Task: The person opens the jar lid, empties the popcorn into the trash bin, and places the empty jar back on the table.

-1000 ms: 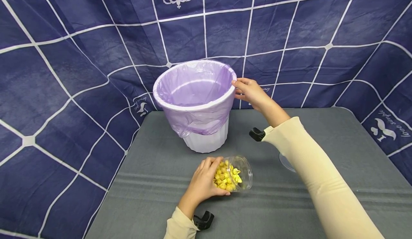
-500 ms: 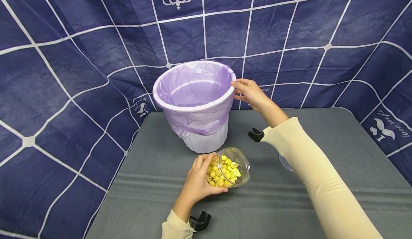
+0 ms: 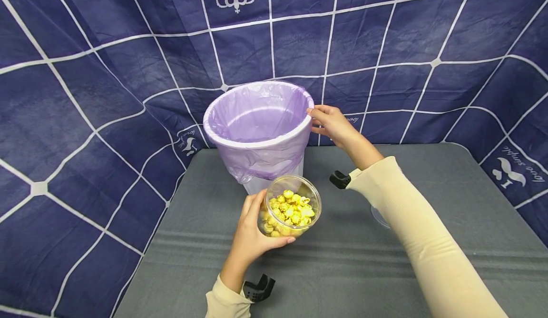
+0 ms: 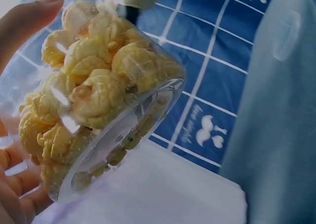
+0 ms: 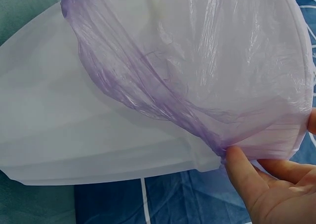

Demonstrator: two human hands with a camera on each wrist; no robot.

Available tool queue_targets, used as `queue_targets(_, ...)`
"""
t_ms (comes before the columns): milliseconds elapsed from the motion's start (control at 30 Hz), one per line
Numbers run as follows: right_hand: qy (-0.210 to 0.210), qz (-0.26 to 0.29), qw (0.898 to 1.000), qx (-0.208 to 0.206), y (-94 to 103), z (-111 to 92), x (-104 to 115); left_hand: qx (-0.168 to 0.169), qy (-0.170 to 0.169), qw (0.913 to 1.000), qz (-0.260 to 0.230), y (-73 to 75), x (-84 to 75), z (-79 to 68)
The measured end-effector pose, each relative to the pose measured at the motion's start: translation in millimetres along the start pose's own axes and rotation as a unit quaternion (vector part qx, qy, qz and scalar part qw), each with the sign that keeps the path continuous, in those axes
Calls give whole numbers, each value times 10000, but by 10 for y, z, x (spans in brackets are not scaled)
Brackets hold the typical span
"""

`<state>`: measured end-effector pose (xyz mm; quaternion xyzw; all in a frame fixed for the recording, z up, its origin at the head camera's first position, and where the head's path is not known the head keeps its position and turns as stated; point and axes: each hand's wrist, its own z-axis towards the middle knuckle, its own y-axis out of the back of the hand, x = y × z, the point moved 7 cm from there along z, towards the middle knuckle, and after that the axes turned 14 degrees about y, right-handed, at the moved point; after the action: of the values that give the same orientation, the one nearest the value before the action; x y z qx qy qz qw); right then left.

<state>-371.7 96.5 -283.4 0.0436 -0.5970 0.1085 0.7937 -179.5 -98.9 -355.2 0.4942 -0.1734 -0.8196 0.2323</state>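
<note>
My left hand (image 3: 248, 239) grips a clear plastic tub (image 3: 295, 183) by its side, thumb below and fingers behind. Yellow popcorn (image 3: 293, 209) fills its lower part; the open mouth tilts up and to the right, just in front of the bin. In the left wrist view the tub's base (image 4: 118, 140) shows close up. A white trash bin (image 3: 261, 144) stands upright, lined with a purple bin bag (image 3: 265, 160) folded over its rim. My right hand (image 3: 336, 124) holds the bin's right side at the rim. In the right wrist view a fingertip presses the bag's gathered hem (image 5: 217, 145).
A clear round lid (image 3: 378, 218) lies on the grey table (image 3: 342, 270), partly hidden under my right sleeve (image 3: 421, 227). Blue checked cloth (image 3: 376, 37) hangs behind and at both sides. Each wrist wears a black camera mount (image 3: 259, 288).
My left hand has raised the popcorn tub and moved it left, towards the bin, turning its mouth from sideways to more upward. The right hand and bin stay in place.
</note>
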Motion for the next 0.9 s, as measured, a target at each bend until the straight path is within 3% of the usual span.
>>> queue_targets(233,45,-64,10000,23,2,8,-7,-48,311,9976,-617,227,-122,153)
queue_targets(600,25,-93,9999,57,-7,1,-4,-431,-207,9905,-1290,680,-462,455)
queue_targets(767,57,-90,9999,-8,13,13,-7,-592,-269,9850,-1599,865,-576,598)
queue_targets(900,48,-104,9999,-35,16,1,2,-769,-250,9848,-1540,1003,-628,694)
